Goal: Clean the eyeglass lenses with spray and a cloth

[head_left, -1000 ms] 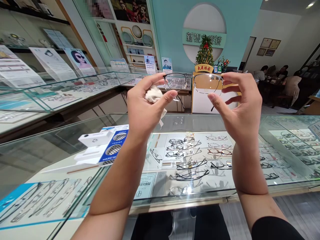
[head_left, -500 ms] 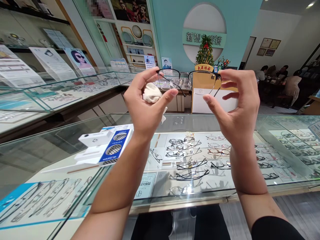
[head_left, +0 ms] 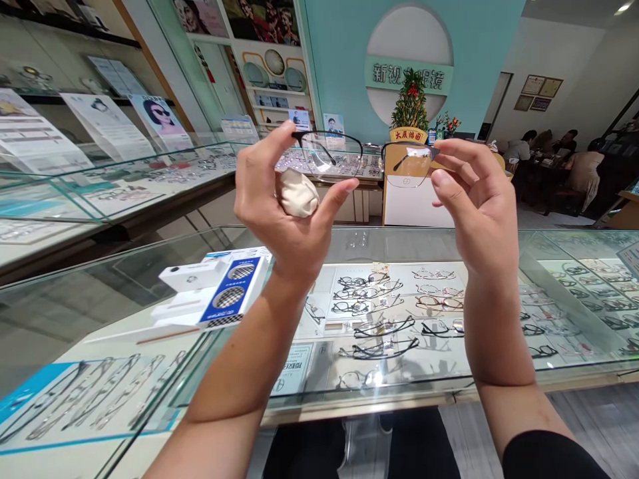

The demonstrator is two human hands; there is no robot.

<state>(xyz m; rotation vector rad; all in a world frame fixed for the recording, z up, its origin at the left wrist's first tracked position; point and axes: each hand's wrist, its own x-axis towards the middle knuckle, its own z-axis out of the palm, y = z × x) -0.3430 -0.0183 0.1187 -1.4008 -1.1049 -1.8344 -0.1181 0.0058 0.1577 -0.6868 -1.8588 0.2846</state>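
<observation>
A pair of half-rim eyeglasses point(head_left: 335, 154) with a dark upper rim is held up at eye height over the glass counter, spanning the gap between my hands. My left hand point(head_left: 292, 233) grips its left corner by the fingers, and a bunched off-white cloth point(head_left: 298, 194) is tucked in that palm. The left thumb stretches out below the lens. At the other end, my right hand point(head_left: 484, 206) holds the right corner near the hinge with its fingertips, thumb below. The temples point away from me, partly seen through the lenses.
Below my hands, a glass display case point(head_left: 399, 392) holds several rows of spectacles point(head_left: 384, 326). A blue and white box point(head_left: 232, 293) sits at left, near a tray of frames point(head_left: 94, 399). Another glass counter point(head_left: 194, 166) runs along the left. People point(head_left: 582, 173) sit at the far right.
The eyeglasses have turned, so the temples show through the lenses instead of hanging below. My left hand has moved slightly left with the cloth; my right thumb has shifted up toward the hinge.
</observation>
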